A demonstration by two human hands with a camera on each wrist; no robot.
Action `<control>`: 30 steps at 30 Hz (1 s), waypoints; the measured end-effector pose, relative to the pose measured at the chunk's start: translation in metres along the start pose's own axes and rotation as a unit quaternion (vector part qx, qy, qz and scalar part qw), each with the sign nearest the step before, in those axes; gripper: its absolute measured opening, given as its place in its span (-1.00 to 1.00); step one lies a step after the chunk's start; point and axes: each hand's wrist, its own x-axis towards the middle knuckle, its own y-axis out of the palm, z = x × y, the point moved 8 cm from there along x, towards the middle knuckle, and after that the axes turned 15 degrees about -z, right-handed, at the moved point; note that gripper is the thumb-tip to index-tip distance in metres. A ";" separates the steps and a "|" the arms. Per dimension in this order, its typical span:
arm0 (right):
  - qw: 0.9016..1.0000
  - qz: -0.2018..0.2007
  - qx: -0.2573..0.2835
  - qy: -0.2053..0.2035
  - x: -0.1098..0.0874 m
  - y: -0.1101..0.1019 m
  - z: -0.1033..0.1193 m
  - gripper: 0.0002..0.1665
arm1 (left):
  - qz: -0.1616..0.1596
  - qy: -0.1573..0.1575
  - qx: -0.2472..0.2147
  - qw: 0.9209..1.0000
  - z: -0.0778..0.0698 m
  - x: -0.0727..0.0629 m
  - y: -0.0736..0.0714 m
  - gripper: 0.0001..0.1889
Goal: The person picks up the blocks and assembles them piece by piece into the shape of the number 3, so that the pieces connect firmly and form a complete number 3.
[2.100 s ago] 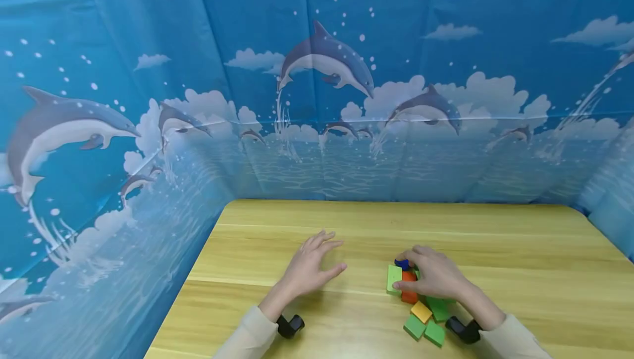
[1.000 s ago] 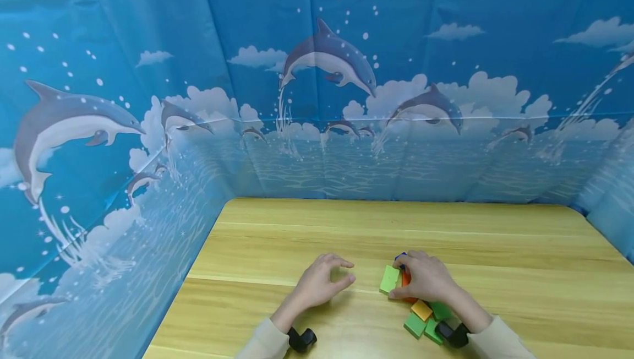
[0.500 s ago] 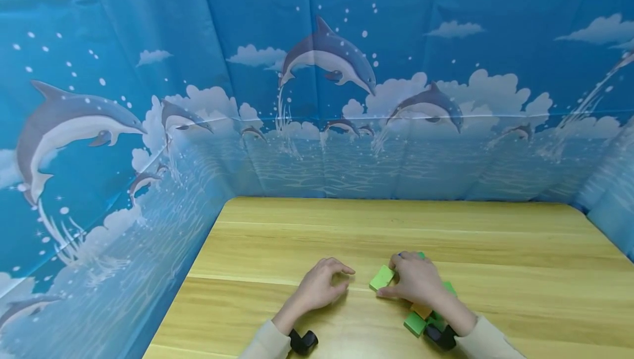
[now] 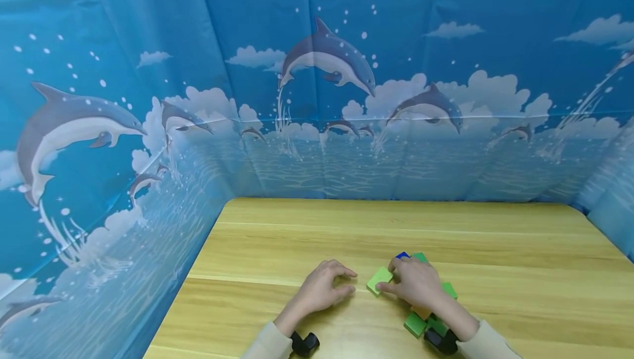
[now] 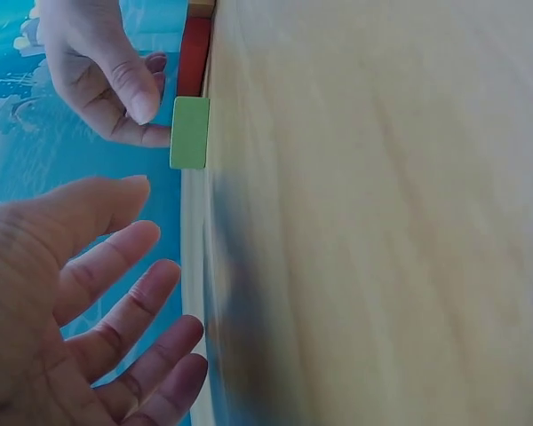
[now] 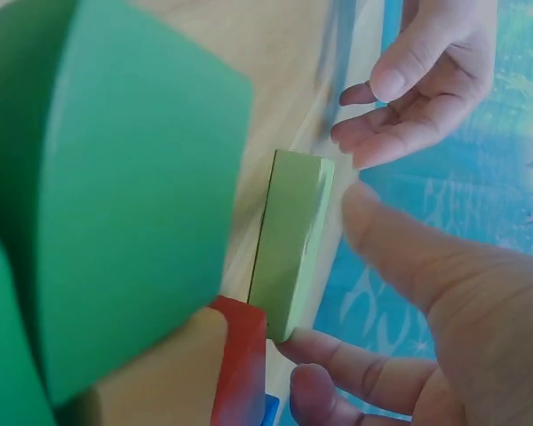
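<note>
A light green block (image 4: 380, 281) lies on the wooden table, left of a cluster of toy blocks. My right hand (image 4: 416, 282) is over it, with a fingertip at the block's end and the thumb raised apart from it in the right wrist view. A red block (image 6: 242, 359) sits right by the light green one; the right hand covers it in the head view. Beyond that hand are a blue block (image 4: 402, 255) and a green block (image 4: 420, 257). My left hand (image 4: 319, 287) holds nothing, its fingers relaxed, left of the light green block.
Near the right wrist lie an orange block (image 4: 421, 311) and more green blocks (image 4: 415, 324), partly hidden by the forearm. Black wrist cameras (image 4: 305, 343) sit on both wrists. A blue dolphin-print sheet (image 4: 317, 166) hangs behind the wooden table (image 4: 520, 249) and along its sides.
The right hand has moved left with the light green block, which now lies turned and apart from the cluster; its thumb has lifted. The left hand's fingers have drawn in from spread, with slight movement rightward.
</note>
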 end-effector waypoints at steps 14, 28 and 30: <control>1.000 -0.004 0.015 0.010 -0.006 0.003 0.005 -0.63 | 0.002 0.015 0.064 0.998 -0.002 0.000 0.005 -0.52; 1.000 -0.013 0.017 -0.007 -0.010 0.007 0.023 -0.65 | -0.005 0.006 0.094 0.996 -0.001 -0.002 0.004 -0.59; 1.000 -0.015 0.014 -0.011 -0.010 0.006 0.025 -0.64 | -0.005 0.006 0.093 0.996 -0.001 -0.002 0.004 -0.59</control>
